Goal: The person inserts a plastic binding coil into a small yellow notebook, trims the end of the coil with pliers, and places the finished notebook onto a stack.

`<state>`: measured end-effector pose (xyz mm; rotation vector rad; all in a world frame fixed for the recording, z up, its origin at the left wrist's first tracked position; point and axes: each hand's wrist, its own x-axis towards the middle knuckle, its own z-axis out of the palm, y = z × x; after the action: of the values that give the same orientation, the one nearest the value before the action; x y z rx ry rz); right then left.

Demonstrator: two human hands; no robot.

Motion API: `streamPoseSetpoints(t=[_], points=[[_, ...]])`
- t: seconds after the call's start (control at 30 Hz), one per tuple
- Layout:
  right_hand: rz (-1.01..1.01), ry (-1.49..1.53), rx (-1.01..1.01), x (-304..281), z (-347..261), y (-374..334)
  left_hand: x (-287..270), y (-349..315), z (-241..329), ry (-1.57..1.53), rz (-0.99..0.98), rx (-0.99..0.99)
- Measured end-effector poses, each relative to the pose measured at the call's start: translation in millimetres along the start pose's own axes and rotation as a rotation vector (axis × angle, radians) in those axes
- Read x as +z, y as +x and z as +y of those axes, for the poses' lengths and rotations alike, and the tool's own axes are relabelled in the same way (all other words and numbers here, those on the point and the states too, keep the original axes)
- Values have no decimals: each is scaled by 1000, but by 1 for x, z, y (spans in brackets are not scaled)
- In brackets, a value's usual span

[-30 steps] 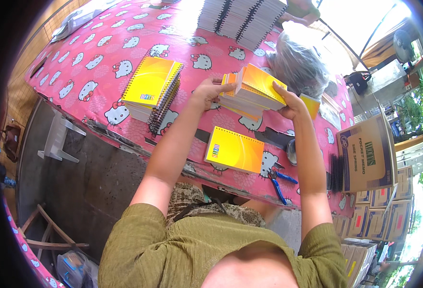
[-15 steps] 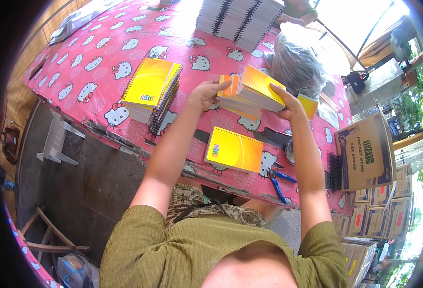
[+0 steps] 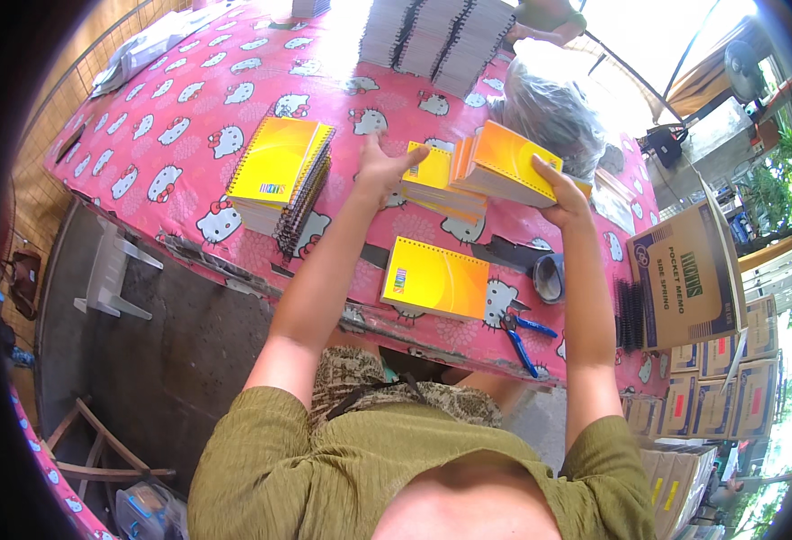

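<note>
My right hand (image 3: 565, 200) grips a fanned bundle of memo pads (image 3: 514, 155) with yellow-orange covers and punched holes along one edge. It is tilted above the table, beside a lower stack of memo pads (image 3: 445, 197). My left hand (image 3: 382, 173) is just left of that stack, thumb and fingers apart, holding nothing. In front lies a flat yellow memo pad (image 3: 436, 281) with holes along its far edge. Further left stands a stack of spiral notebooks (image 3: 281, 162) with yellow covers and dark coils. Blue-handled cutting pliers (image 3: 525, 344) rest near the table's front edge.
A pink patterned cloth covers the table (image 3: 200, 180). At the back are tall paper stacks (image 3: 436, 40) and a clear plastic bag (image 3: 549, 112). A small round container (image 3: 549, 277) sits by my right forearm. Right are black coils (image 3: 629, 315) and a cardboard box (image 3: 686, 279). Another person's arm (image 3: 549, 27) shows behind.
My left hand has let go of the memo pads and opened, moving slightly left. My right hand has shifted right with the bundle, uncovering more of the lower stack.
</note>
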<state>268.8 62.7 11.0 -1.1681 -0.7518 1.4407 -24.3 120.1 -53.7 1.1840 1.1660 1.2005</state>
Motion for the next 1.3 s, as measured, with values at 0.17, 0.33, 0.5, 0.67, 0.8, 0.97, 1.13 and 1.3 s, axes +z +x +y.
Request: streamPoseSetpoints(t=[0.17,0.33,0.5,0.67,0.8,0.97,1.13,1.3], points=[[-42,-84,-388,36,-3,-13,14,-8,62,-169,-105,265],[-97,-334,-666,69,30,0,19,9,52,-99,-369,399],[-321,-620,-528,39,65,18,16,11,8,288,-370,438],[-218,-507,-411,54,52,6,20,15,22,443,-253,477],[-220,-622,-405,44,57,17,16,10,17,399,-244,540],[-169,-798,-562,33,67,24,8,0,13,464,-192,617],[-78,-561,-891,58,24,-65,9,-83,82,6,-177,683],[-159,520,-815,116,86,-116,45,-166,80,-428,-221,512]])
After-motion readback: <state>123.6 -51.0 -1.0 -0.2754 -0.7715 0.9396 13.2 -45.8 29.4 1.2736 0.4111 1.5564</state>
